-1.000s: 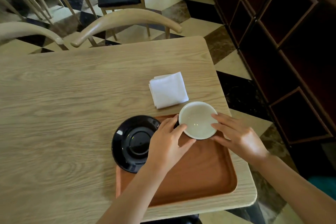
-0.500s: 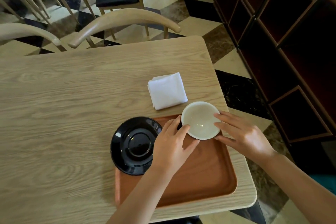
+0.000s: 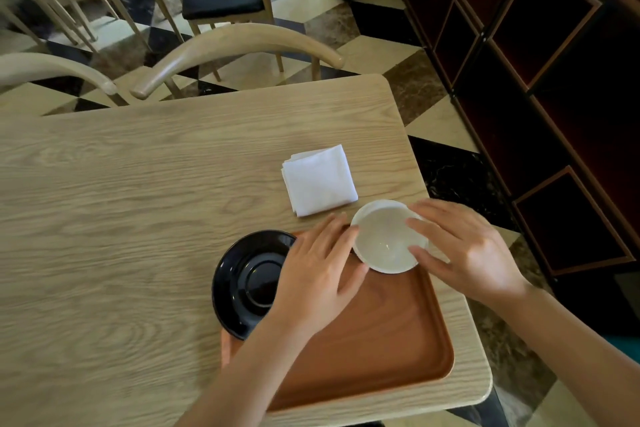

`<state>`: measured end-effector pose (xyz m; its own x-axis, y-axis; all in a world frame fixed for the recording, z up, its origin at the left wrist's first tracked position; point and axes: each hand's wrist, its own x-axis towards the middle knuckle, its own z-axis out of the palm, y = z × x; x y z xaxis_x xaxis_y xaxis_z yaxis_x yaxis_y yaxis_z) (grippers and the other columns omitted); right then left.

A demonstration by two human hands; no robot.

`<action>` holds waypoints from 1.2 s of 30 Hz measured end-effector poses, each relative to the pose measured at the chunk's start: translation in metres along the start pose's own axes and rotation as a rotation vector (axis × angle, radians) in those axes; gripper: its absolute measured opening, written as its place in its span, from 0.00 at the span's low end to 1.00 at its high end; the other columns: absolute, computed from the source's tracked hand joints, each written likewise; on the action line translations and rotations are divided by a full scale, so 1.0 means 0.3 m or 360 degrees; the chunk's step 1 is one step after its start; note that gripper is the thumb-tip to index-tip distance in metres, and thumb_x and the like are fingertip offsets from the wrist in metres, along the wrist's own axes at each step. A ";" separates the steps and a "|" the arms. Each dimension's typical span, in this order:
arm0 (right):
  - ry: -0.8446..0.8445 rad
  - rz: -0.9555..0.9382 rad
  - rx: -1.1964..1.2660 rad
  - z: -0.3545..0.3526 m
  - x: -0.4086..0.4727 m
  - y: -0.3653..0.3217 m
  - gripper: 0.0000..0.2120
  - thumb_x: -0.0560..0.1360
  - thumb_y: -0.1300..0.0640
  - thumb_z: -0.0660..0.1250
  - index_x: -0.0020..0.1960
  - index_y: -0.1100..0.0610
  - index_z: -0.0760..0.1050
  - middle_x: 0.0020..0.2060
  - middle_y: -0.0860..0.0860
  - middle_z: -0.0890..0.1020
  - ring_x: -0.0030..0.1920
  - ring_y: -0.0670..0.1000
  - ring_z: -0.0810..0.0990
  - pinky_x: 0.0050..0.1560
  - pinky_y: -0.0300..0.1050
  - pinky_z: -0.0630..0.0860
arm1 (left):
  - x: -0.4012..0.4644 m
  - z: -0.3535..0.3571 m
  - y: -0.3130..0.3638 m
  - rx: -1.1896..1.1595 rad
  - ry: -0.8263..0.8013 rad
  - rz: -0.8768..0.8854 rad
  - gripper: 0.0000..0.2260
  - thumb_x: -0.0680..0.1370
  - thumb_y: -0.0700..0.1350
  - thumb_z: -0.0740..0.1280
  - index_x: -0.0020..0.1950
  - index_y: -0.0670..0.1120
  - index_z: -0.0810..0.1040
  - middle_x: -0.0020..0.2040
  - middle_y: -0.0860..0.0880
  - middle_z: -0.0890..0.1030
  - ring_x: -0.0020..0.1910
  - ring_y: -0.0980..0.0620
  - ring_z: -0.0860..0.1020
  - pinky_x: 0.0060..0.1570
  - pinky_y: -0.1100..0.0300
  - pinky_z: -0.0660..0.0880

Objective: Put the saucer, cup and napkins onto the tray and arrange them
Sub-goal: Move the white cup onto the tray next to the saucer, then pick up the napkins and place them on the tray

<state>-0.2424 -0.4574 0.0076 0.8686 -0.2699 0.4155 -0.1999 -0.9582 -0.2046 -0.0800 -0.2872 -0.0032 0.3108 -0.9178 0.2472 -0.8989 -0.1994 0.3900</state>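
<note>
Your two hands frame a small white cup [image 3: 388, 237] at the far right corner of a reddish-brown wooden tray [image 3: 374, 340], which sits at the near right corner of a pale wooden table [image 3: 121, 218]. Your left hand [image 3: 317, 274] rests beside the cup's left rim with fingers loosely spread, and your right hand [image 3: 464, 250] has its fingertips on the cup's right rim and side; whether either hand truly grips the cup or only steadies it cannot be told, and the cup's foot is hidden, so you cannot tell if it rests on the tray or hovers above it. The likely step is settling the cup in place. To do it well, keep light, even pressure from both sides, set it down flat inside the tray's raised lip, and leave room for the other pieces. The cup is round, shallow, glossy and empty. A shiny black saucer [image 3: 247, 282] lies to the left, overhanging the tray's left edge, partly under your left wrist. A folded stack of white napkins [image 3: 320, 180] lies on the table just beyond the tray, not yet on it.
</note>
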 end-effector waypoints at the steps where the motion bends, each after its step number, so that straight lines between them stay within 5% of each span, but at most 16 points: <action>1: 0.0014 0.0017 -0.0003 0.001 0.046 -0.005 0.15 0.74 0.53 0.66 0.53 0.62 0.80 0.54 0.58 0.82 0.57 0.58 0.79 0.54 0.54 0.77 | 0.026 -0.025 -0.024 0.0030 0.0048 0.0027 0.18 0.76 0.52 0.62 0.61 0.44 0.74 0.62 0.44 0.77 0.62 0.45 0.74 0.56 0.50 0.75; 5: -0.0146 0.0131 0.0054 0.048 0.258 -0.007 0.16 0.74 0.56 0.68 0.60 0.60 0.76 0.61 0.59 0.78 0.63 0.59 0.75 0.55 0.56 0.77 | 0.154 -0.092 -0.156 0.0268 0.0019 -0.0030 0.19 0.76 0.51 0.60 0.64 0.43 0.73 0.64 0.41 0.76 0.63 0.42 0.73 0.57 0.47 0.73; 10: -0.0919 0.0317 0.0031 0.215 0.442 0.050 0.23 0.78 0.52 0.61 0.72 0.50 0.61 0.76 0.49 0.56 0.74 0.49 0.53 0.72 0.49 0.57 | 0.236 -0.026 -0.329 0.0527 -0.0571 -0.0215 0.23 0.80 0.51 0.54 0.75 0.50 0.54 0.77 0.44 0.54 0.74 0.45 0.54 0.69 0.49 0.57; 16: -0.1150 0.0117 -0.0075 0.334 0.482 0.087 0.26 0.76 0.50 0.64 0.72 0.45 0.60 0.76 0.46 0.54 0.74 0.48 0.51 0.67 0.48 0.62 | 0.257 0.032 -0.391 0.0471 -0.0775 -0.0331 0.24 0.79 0.52 0.59 0.74 0.53 0.57 0.77 0.44 0.50 0.75 0.44 0.52 0.69 0.46 0.57; 22: -0.1116 0.0181 0.0001 0.346 0.486 0.107 0.27 0.73 0.49 0.68 0.69 0.42 0.64 0.75 0.45 0.58 0.73 0.47 0.55 0.65 0.48 0.64 | 0.277 0.044 -0.323 -0.0143 -0.0362 -0.0991 0.30 0.71 0.43 0.70 0.70 0.41 0.62 0.63 0.40 0.70 0.61 0.40 0.69 0.56 0.52 0.68; 26: -0.1119 0.0200 0.0006 0.348 0.481 0.108 0.27 0.73 0.49 0.68 0.69 0.41 0.63 0.75 0.45 0.57 0.73 0.47 0.55 0.64 0.47 0.64 | 0.299 0.030 -0.288 -0.0763 -0.0097 -0.1491 0.04 0.70 0.37 0.65 0.39 0.42 0.71 0.37 0.47 0.75 0.38 0.47 0.73 0.30 0.61 0.63; 28: -0.1126 0.0202 0.0004 0.350 0.481 0.108 0.27 0.73 0.49 0.67 0.70 0.41 0.63 0.75 0.45 0.57 0.74 0.47 0.54 0.64 0.47 0.64 | 0.312 0.027 -0.285 -0.0959 -0.0082 -0.1592 0.11 0.70 0.36 0.63 0.29 0.43 0.65 0.28 0.48 0.68 0.30 0.49 0.67 0.27 0.61 0.59; 32: -0.1124 0.0210 0.0016 0.349 0.477 0.104 0.27 0.74 0.50 0.67 0.70 0.42 0.63 0.75 0.45 0.56 0.74 0.47 0.54 0.64 0.48 0.65 | 0.336 0.005 -0.275 -0.1277 -0.0046 -0.1838 0.08 0.70 0.33 0.60 0.32 0.42 0.67 0.32 0.43 0.67 0.35 0.48 0.66 0.34 0.57 0.61; 36: -0.1088 0.0294 0.0199 0.343 0.479 0.086 0.26 0.74 0.56 0.68 0.69 0.47 0.65 0.75 0.47 0.59 0.73 0.49 0.55 0.67 0.50 0.62 | 0.341 -0.016 -0.262 -0.1358 -0.0030 -0.1756 0.08 0.71 0.33 0.61 0.34 0.42 0.71 0.34 0.42 0.70 0.34 0.47 0.68 0.34 0.57 0.64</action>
<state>-0.0760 -0.5113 -0.0291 0.9233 -0.2677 -0.2755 -0.3532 -0.8736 -0.3347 0.0239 -0.3636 -0.0042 0.7172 -0.4316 -0.5471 0.2697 -0.5520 0.7890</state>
